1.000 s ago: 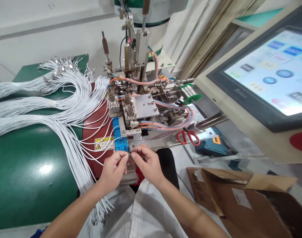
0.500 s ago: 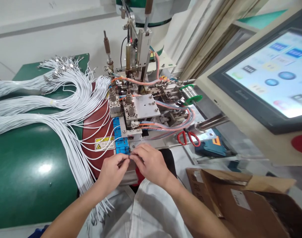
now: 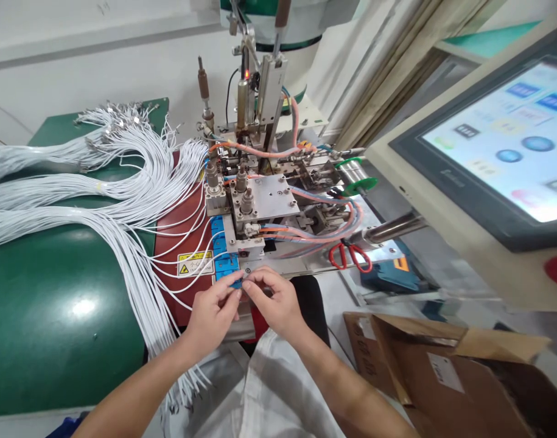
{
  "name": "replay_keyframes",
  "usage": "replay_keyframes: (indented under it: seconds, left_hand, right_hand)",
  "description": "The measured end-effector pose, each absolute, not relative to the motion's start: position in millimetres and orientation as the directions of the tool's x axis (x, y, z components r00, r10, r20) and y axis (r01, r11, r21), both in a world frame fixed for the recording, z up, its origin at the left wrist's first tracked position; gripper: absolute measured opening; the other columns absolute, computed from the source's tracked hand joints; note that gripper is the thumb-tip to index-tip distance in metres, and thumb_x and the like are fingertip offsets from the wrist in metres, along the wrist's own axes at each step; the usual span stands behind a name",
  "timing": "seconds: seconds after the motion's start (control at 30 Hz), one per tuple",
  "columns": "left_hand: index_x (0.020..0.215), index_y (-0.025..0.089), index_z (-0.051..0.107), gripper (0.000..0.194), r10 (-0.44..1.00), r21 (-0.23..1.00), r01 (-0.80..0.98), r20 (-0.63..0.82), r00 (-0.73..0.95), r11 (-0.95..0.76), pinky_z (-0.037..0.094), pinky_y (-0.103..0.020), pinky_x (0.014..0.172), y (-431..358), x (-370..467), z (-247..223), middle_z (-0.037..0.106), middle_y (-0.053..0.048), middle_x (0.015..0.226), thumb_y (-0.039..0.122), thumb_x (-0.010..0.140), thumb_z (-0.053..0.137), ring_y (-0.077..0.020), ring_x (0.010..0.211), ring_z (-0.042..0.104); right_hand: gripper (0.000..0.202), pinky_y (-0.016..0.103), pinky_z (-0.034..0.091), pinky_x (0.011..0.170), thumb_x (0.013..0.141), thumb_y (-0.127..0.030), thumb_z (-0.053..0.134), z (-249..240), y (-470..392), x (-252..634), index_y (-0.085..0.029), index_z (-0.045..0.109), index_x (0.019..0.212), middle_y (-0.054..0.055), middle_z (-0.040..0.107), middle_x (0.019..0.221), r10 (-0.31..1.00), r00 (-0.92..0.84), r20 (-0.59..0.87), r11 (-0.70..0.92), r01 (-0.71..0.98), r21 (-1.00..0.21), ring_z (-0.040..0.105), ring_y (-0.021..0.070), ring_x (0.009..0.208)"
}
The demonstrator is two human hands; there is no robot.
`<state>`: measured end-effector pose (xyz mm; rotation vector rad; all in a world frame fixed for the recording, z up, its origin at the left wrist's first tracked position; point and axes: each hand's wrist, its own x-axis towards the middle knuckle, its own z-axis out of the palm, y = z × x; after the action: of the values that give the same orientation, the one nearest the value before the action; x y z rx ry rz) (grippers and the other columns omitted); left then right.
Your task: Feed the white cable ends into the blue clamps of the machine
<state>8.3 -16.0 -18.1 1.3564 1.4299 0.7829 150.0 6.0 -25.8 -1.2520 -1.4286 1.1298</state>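
Observation:
My left hand (image 3: 214, 308) pinches with thumb and forefinger at the front end of a row of blue clamps (image 3: 224, 258). A white cable (image 3: 180, 300) runs up to this hand and disappears behind it. Against the left fingertips, my right hand (image 3: 276, 301) is closed in a pinch too; whatever lies between its fingers is too small to make out. Farther back along the row, other white cables lie with their ends in the blue clamps. The blue clamps edge a machine with a metal plate (image 3: 273, 198) and upright cylinders.
Bundles of white cables (image 3: 123, 261) spread over the green table (image 3: 54, 322) and red-brown surface (image 3: 168, 243). Red-handled scissors (image 3: 350, 257) and a wire spool (image 3: 353, 177) sit right of the machine. A touchscreen (image 3: 501, 143) overhangs the right side, above a cardboard box (image 3: 424, 365).
Both hands remain fingertip to fingertip at the clamp row's front end. My right hand has shifted slightly and its fingers are more bent. The view has moved a little.

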Motion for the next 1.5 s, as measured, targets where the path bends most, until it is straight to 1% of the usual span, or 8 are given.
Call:
replay_keyframes:
  seconds: [0.37,0.57,0.67,0.8,1.03,1.23,1.37,1.5]
  left_hand:
    - [0.118,0.018,0.056,0.037,0.997,0.895,0.445,-0.050,0.051,0.022,0.048,-0.020,0.057,-19.8,9.3,-25.9,0.063,0.001,0.060,0.027,0.083,0.049,-0.0103,0.049,0.055]
    - [0.116,0.020,0.056,0.035,0.993,0.851,0.521,-0.105,0.058,0.060,0.045,-0.020,0.055,-14.6,7.7,-22.2,0.064,0.001,0.067,0.027,0.082,0.049,-0.0097,0.049,0.053]
    - [0.108,0.022,0.057,0.029,0.989,0.788,0.614,-0.114,0.092,0.033,0.043,-0.021,0.054,-7.8,-1.1,-13.3,0.064,0.000,0.079,0.026,0.080,0.052,-0.0095,0.051,0.051]
    - [0.087,0.021,0.061,0.016,0.975,0.663,0.740,-0.070,0.212,-0.113,0.044,-0.026,0.068,1.7,-15.4,-4.5,0.060,-0.002,0.086,0.019,0.082,0.047,-0.0148,0.073,0.056]
    - [0.087,0.020,0.062,0.020,0.966,0.621,0.762,-0.029,0.257,-0.184,0.044,-0.032,0.076,10.5,-22.7,-13.7,0.062,-0.004,0.085,0.014,0.082,0.044,-0.0175,0.082,0.057]
    - [0.084,0.019,0.062,0.020,0.971,0.600,0.782,-0.032,0.237,-0.171,0.046,-0.032,0.074,12.3,-21.4,-18.4,0.063,-0.004,0.083,0.011,0.080,0.044,-0.0184,0.079,0.058]
    - [0.084,0.019,0.062,0.021,0.969,0.625,0.759,-0.015,0.246,-0.183,0.046,-0.032,0.075,12.0,-22.6,-20.9,0.064,-0.004,0.083,0.010,0.080,0.043,-0.0182,0.080,0.058]
    - [0.085,0.019,0.062,0.022,0.967,0.647,0.739,-0.008,0.253,-0.188,0.045,-0.032,0.078,11.4,-23.7,-23.4,0.063,-0.005,0.085,0.011,0.082,0.042,-0.0178,0.082,0.059]
  right_hand:
    - [0.013,0.025,0.043,0.056,0.075,-0.019,0.053,-33.4,1.0,148.1,-0.018,0.058,0.063,0.001,0.056,0.064,0.993,-0.016,0.118,0.118,0.247,-0.962,0.052,0.0130,0.060]
    - [0.013,0.027,0.044,0.062,0.076,-0.019,0.052,-38.1,2.9,149.3,-0.020,0.055,0.063,0.002,0.058,0.065,0.973,-0.014,0.231,0.219,0.371,-0.902,0.054,0.0150,0.065]
    - [0.015,0.026,0.042,0.060,0.078,-0.021,0.049,-45.5,7.9,150.9,-0.020,0.053,0.064,0.001,0.056,0.065,0.985,-0.025,0.168,0.163,0.413,-0.896,0.052,0.0143,0.063]
    - [0.015,0.026,0.041,0.061,0.080,-0.021,0.045,-55.6,13.9,152.1,-0.020,0.052,0.068,0.001,0.055,0.068,0.989,-0.102,0.111,0.146,0.475,-0.868,0.053,0.0148,0.066]
    - [0.013,0.026,0.037,0.059,0.079,-0.020,0.046,-56.7,18.3,150.6,-0.020,0.054,0.068,0.002,0.058,0.070,0.985,-0.155,0.071,0.153,0.623,-0.767,0.053,0.0159,0.066]
    - [0.013,0.025,0.037,0.055,0.078,-0.019,0.046,-58.8,22.7,152.5,-0.021,0.052,0.066,0.000,0.057,0.066,0.984,-0.180,0.001,0.110,0.593,-0.798,0.051,0.0150,0.060]
    - [0.020,0.025,0.038,0.061,0.085,-0.022,0.040,-61.0,28.1,156.1,-0.021,0.050,0.068,0.001,0.056,0.069,0.957,-0.286,0.051,0.209,0.559,-0.802,0.052,0.0151,0.066]
    - [0.030,0.027,0.036,0.065,0.089,-0.031,0.035,-61.2,35.8,155.1,-0.021,0.049,0.065,0.002,0.053,0.067,0.925,-0.349,0.153,0.351,0.627,-0.695,0.050,0.0159,0.068]
